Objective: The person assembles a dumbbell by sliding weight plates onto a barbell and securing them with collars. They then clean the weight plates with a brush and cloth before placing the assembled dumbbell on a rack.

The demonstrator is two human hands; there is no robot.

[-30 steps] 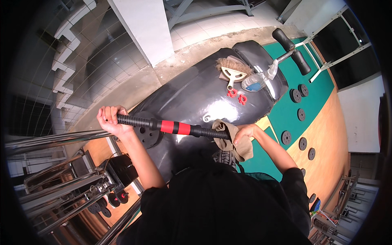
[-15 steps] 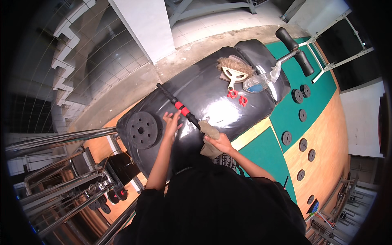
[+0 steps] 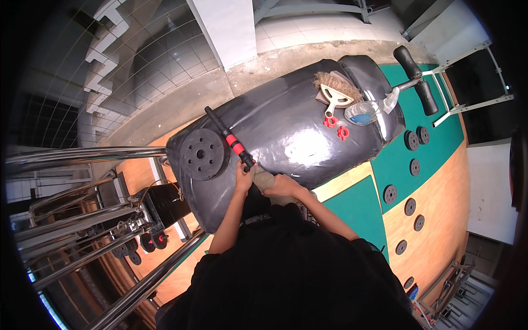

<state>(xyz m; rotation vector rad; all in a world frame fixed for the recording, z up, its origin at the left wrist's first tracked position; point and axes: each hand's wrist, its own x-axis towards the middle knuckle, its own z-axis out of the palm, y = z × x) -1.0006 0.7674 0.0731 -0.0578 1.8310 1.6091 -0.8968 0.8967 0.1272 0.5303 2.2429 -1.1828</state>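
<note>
A black dumbbell bar (image 3: 219, 122) with a red band at its middle slants across the black padded bench. My left hand (image 3: 243, 180) is closed around the bar's near end. In my right hand (image 3: 285, 186), closed as well, is a grey-beige cloth (image 3: 264, 179), bunched just right of that end. Whether the cloth touches the bar is hard to make out. A black round weight plate (image 3: 201, 154) lies flat on the bench, left of the bar. Farther right on the bench are two red star-shaped collars (image 3: 336, 128).
On the bench (image 3: 275, 118) lie a pale-handled brush (image 3: 336, 94) and a clear plastic bottle (image 3: 360, 114). Small weight plates (image 3: 390, 193) are scattered over the green mat and wooden floor to the right. Metal gym-machine rails (image 3: 82, 159) stand at left.
My left hand has gone from open beside the bar to gripping its near end. The cloth and my right hand have come closer to my left hand. The view has shifted slightly.
</note>
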